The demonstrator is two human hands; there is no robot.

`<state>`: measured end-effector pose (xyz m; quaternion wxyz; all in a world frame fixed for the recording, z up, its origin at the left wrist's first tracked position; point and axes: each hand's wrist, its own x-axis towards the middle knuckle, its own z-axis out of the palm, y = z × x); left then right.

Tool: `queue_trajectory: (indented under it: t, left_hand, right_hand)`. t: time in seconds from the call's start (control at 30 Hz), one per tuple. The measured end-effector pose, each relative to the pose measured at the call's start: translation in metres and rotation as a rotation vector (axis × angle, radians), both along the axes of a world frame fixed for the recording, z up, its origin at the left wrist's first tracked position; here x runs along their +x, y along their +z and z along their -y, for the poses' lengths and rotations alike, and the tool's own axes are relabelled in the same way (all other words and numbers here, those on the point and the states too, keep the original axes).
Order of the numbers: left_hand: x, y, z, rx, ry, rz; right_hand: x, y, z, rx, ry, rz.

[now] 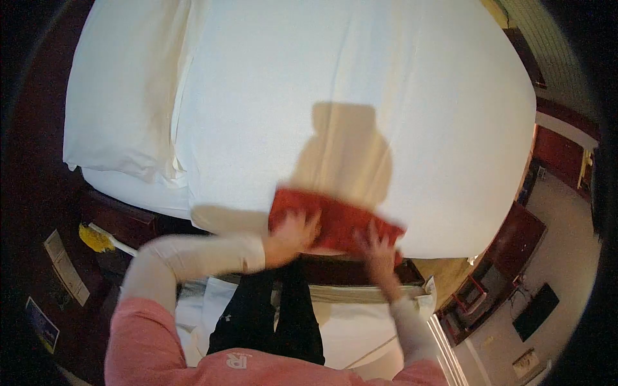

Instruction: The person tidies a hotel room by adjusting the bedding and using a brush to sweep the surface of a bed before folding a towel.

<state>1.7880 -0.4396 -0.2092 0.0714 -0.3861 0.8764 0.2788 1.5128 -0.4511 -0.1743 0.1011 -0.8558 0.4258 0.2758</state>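
Observation:
A folded red cloth [335, 219] lies at the near edge of the white-sheeted bed [257, 128]. On its left part rests my left hand [293, 235], blurred, with the fingers apart. My right hand [378, 248] touches the cloth's right end, its fingers spread and also blurred. Both palms face down and partly cover the cloth. A shadow of my head and shoulders falls on the sheet just beyond it.
A white pillow [122, 96] is at the bed's left end. Left of me is a yellow duster [96, 238] with a white handle. White bedding [354, 334] lies behind my legs. A red chair [468, 296] and a dark screen [536, 311] stand at the right.

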Motion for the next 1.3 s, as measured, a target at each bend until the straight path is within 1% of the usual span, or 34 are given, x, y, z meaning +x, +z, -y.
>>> queue_trajectory:
  t: [0.03,0.07,0.13,0.2,0.23,0.27,0.3,0.33,0.37,0.4,0.43,0.47,0.5,0.53,0.57,0.6,0.63,0.67,0.7,0.73,0.77,0.8,0.83,0.87,0.9,0.93,1.0,1.07,1.1,1.17,1.2,1.23,1.27,1.3]
  left_hand:
    - [-0.001,0.02,-0.029,0.181,-0.104,-0.007]
    - [0.002,0.022,-0.058,0.288,-0.139,-0.124]
    - [0.004,0.019,-0.074,0.665,-0.309,-0.131]
    - [0.028,0.047,-0.051,0.639,-0.207,-0.139]
    - [0.044,0.049,-0.042,0.59,-0.225,-0.151]
    - [0.066,0.078,-0.01,0.593,-0.218,-0.081]
    - [0.094,0.09,0.005,0.52,-0.084,-0.148]
    - [0.119,0.118,0.038,0.507,-0.055,-0.032]
    - [0.142,0.132,0.057,0.32,0.13,-0.09]
    - [0.166,0.146,0.076,0.141,0.32,-0.157]
    - [0.184,0.152,0.103,0.183,0.281,0.04]
    - [0.202,0.133,0.12,-0.038,0.394,-0.107]
    - [0.221,0.129,0.141,-0.349,0.347,0.007]
    - [0.231,0.12,0.165,-0.315,0.419,0.297]
    - [0.239,0.104,0.188,-0.329,0.447,0.419]
    - [0.244,0.088,0.192,-0.331,0.499,0.417]
    - [0.25,0.072,0.196,-0.334,0.551,0.414]
    - [0.253,0.036,0.178,-0.326,0.637,0.286]
    - [0.252,0.003,0.16,-0.307,0.72,0.16]
    - [0.237,-0.008,0.127,-0.342,0.684,0.276]
    - [0.228,-0.013,0.081,-0.385,0.686,0.308]
    - [0.217,-0.005,0.028,-0.321,0.688,0.34]
    - [0.204,0.004,-0.023,-0.274,0.684,0.355]
    - [0.196,0.007,-0.075,-0.211,0.662,0.329]
    - [0.185,0.029,-0.11,-0.056,0.673,0.329]
    - [0.179,0.04,-0.144,0.103,0.634,0.348]
    - [0.18,0.038,-0.201,0.486,0.585,0.307]
    - [0.165,0.083,-0.191,0.652,0.58,0.39]
    - [0.158,0.098,-0.188,0.592,0.568,0.391]
    - [0.153,0.121,-0.179,0.483,0.564,0.394]
    - [0.145,0.144,-0.16,0.416,0.576,0.367]
    - [0.139,0.161,-0.144,0.23,0.614,0.285]
    - [0.138,0.176,-0.126,0.067,0.625,0.205]
    - [0.134,0.192,-0.096,0.054,0.604,0.21]
  right_hand:
    - [-0.007,0.017,-0.031,0.107,0.063,0.021]
    - [-0.009,0.034,-0.056,0.449,-0.122,-0.08]
    - [-0.017,0.046,-0.076,0.668,-0.181,-0.096]
    - [0.003,0.058,-0.042,0.843,-0.231,-0.177]
    - [0.02,0.07,-0.021,0.924,-0.257,-0.22]
    - [0.027,0.08,0.0,0.756,-0.126,-0.119]
    - [0.036,0.091,0.031,0.752,-0.08,-0.012]
    - [0.042,0.113,0.062,0.543,-0.101,0.304]
    - [0.087,0.123,0.104,0.586,0.119,-0.185]
    - [0.093,0.114,0.13,0.402,0.099,0.009]
    - [0.099,0.105,0.156,0.214,0.085,0.201]
    - [0.123,0.087,0.195,0.161,-0.005,0.277]
    - [0.158,0.088,0.23,0.088,0.116,0.502]
    - [0.193,0.09,0.266,-0.007,0.258,0.703]
    - [0.221,0.074,0.298,-0.057,0.239,0.573]
    - [0.238,0.056,0.321,-0.117,0.188,0.497]
    - [0.254,0.02,0.34,-0.067,0.161,0.572]
    - [0.263,-0.022,0.343,-0.014,0.143,0.644]
    - [0.263,-0.057,0.318,-0.085,0.134,0.548]
    - [0.257,-0.076,0.287,-0.154,0.121,0.458]
    - [0.255,-0.061,0.216,-0.308,0.102,0.324]
    - [0.243,-0.062,0.155,-0.36,0.14,0.377]
    - [0.23,-0.073,0.09,-0.464,0.127,0.351]
    - [0.212,-0.052,0.026,-0.288,0.123,0.296]
    - [0.194,-0.03,-0.022,-0.134,0.138,0.335]
    - [0.181,-0.006,-0.054,0.074,0.074,0.425]
    - [0.169,0.008,-0.082,0.153,0.124,0.474]
    - [0.161,0.007,-0.082,0.554,0.042,0.396]
    - [0.154,0.01,-0.081,0.747,-0.015,0.352]
    - [0.13,0.023,-0.065,0.644,0.069,0.554]
    - [0.113,0.037,-0.052,0.592,0.117,0.656]
    - [0.106,0.07,-0.031,0.559,0.104,0.639]
    - [0.093,0.084,-0.005,0.481,0.14,0.415]
    - [0.102,0.112,0.023,0.347,0.049,0.19]
